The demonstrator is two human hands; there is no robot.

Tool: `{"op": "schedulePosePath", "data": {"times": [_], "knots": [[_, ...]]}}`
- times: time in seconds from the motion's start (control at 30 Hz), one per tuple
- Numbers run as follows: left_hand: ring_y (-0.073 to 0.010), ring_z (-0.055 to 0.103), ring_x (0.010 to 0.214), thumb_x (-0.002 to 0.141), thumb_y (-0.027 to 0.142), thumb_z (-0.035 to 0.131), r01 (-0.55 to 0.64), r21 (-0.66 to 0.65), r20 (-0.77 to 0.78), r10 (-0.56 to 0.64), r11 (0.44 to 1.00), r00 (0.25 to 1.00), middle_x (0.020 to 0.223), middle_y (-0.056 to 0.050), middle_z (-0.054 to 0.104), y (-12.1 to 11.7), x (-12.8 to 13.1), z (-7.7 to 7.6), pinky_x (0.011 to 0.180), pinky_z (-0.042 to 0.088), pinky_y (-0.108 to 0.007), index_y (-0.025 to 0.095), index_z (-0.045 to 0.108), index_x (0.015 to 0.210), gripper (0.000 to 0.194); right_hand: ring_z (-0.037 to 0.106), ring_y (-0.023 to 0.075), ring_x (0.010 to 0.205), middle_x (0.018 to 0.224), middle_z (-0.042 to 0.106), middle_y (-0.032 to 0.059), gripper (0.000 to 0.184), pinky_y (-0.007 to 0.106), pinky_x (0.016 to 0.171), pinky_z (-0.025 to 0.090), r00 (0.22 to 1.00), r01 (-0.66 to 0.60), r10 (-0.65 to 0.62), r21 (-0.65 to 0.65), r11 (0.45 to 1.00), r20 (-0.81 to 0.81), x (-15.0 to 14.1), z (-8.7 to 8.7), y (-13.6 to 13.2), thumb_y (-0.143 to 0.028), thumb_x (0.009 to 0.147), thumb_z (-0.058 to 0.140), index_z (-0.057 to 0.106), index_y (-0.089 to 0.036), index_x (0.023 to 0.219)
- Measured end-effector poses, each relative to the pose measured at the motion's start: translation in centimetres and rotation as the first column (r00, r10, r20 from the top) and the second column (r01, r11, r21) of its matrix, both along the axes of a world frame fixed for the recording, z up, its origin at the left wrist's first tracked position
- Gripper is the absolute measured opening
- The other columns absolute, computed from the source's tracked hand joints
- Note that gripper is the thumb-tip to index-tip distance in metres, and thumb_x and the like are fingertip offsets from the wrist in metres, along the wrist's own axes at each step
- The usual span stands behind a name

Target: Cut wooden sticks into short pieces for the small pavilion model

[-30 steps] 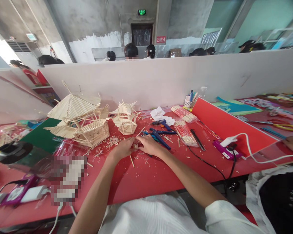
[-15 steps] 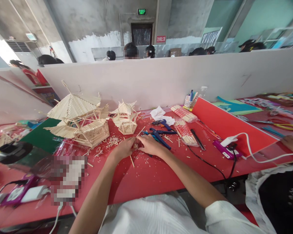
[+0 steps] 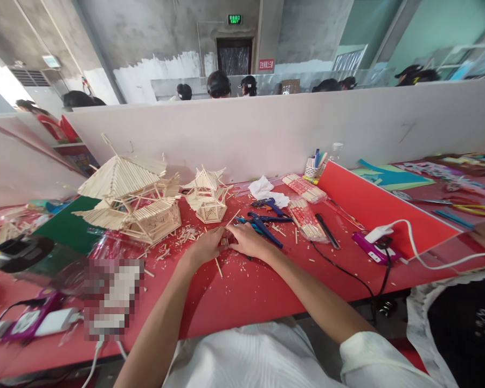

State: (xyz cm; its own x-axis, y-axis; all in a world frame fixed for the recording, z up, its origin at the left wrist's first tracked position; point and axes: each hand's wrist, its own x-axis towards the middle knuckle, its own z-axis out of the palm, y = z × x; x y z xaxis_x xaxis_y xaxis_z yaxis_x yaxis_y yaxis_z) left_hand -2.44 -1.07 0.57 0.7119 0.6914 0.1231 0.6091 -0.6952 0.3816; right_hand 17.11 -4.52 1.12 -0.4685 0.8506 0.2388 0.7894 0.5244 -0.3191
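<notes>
A: What is being held, and where?

B: A small piece of short, pale wooden sticks [image 3: 224,241] is held just below the middle of the frame, above the glossy red tabletop [image 3: 246,302]. It is gripped from the left by the bare left hand [image 3: 204,245] and from the right by the bare right hand [image 3: 248,240].

A: How are the fingers set?

B: On both hands they are bent and closed on the piece. Most of the fingertips are hidden, so it cannot be told exactly where each one is pressed.

A: What is found around the hands?

B: Pale wood scraps [image 3: 186,234] are strewn to the left of centre, and a thin loose stick [image 3: 219,268] is seen just below the hands. Near the right hand, blue-handled metal pliers [image 3: 271,233] are laid down, partly covered by that hand.

A: And farther off?

B: At left of centre, a large, tiered pavilion model of pale sticks [image 3: 123,178] is stood beside a smaller stick pavilion [image 3: 210,211]. To the right of centre, a plastic-wrapped bundle of pale sticks [image 3: 307,218] is placed next to a slim black rod [image 3: 327,231].
</notes>
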Motion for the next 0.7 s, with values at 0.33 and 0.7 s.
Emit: {"op": "schedulePosePath", "data": {"times": [0.33, 0.7], "knots": [[-0.0238, 0.064, 0.095, 0.083, 0.017, 0.063, 0.024, -0.018, 0.050, -0.023, 1.000, 0.998, 0.102, -0.010, 0.067, 0.0, -0.2, 0.0, 0.084, 0.050, -0.034, 0.019, 0.054, 0.100, 0.019, 0.066, 0.0263, 0.100, 0.103, 0.073, 0.0097, 0.049, 0.035, 0.084, 0.035, 1.000, 0.002, -0.002, 0.010, 1.000, 0.008, -0.1, 0.1, 0.0, -0.022, 0.084, 0.077, 0.054, -0.016, 0.127], [-0.0223, 0.068, 0.097, 0.073, -0.004, 0.048, 0.033, -0.071, 0.041, -0.031, 0.997, 0.999, 0.103, -0.010, 0.072, -0.1, -0.9, 1.3, 0.086, 0.051, -0.030, 0.017, 0.058, 0.105, 0.040, 0.066, 0.0277, 0.105, 0.106, 0.073, 0.0100, 0.049, 0.036, 0.087, 0.037, 1.000, -0.013, 0.013, 0.014, 1.000, -0.005, 0.0, -0.5, 0.2, -0.022, 0.084, 0.077, 0.054, -0.018, 0.127]]}}
